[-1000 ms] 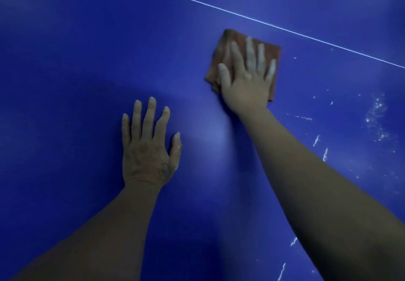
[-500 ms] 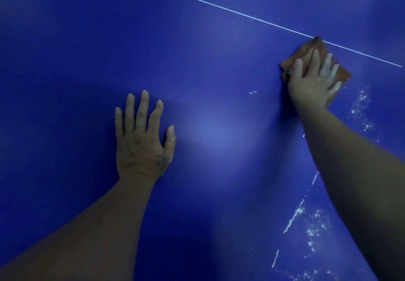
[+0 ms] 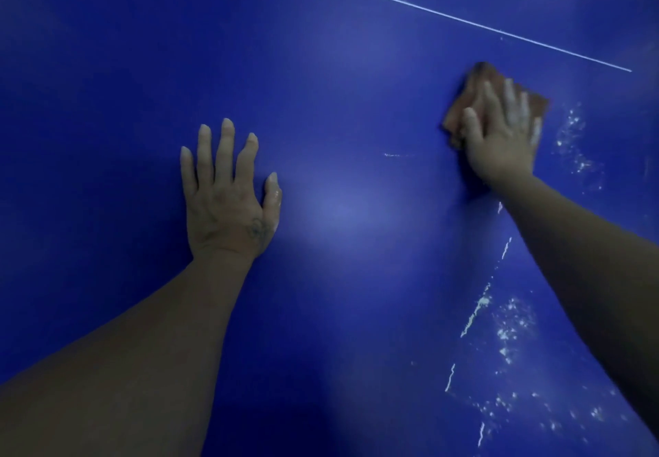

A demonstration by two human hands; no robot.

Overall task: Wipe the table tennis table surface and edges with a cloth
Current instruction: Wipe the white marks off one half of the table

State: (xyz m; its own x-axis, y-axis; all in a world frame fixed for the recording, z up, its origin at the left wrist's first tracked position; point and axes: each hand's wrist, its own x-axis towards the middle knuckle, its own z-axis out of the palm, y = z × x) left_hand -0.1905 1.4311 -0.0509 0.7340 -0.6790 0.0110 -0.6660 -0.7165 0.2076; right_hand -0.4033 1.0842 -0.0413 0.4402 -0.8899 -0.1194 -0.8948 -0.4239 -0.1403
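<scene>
My left hand (image 3: 228,203) lay flat on the table (image 3: 338,100), arm outstretched, fingers spread, my right hand (image 3: 502,139) pressed the cloth (image 3: 470,85) down, fingers straight and close, near the line (image 3: 445,16), beside smears (image 3: 574,143).

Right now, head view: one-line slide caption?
Right hand presses a folded brown cloth onto the blue table tennis table beside white smears; left hand rests flat.

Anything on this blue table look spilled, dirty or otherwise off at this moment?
Yes: white specks and streaks spatter the blue table tennis table at lower right, beside the right forearm; a second speckled patch sits just right of the folded brown cloth pressed flat under the right hand. They look like unwiped residue.
</scene>
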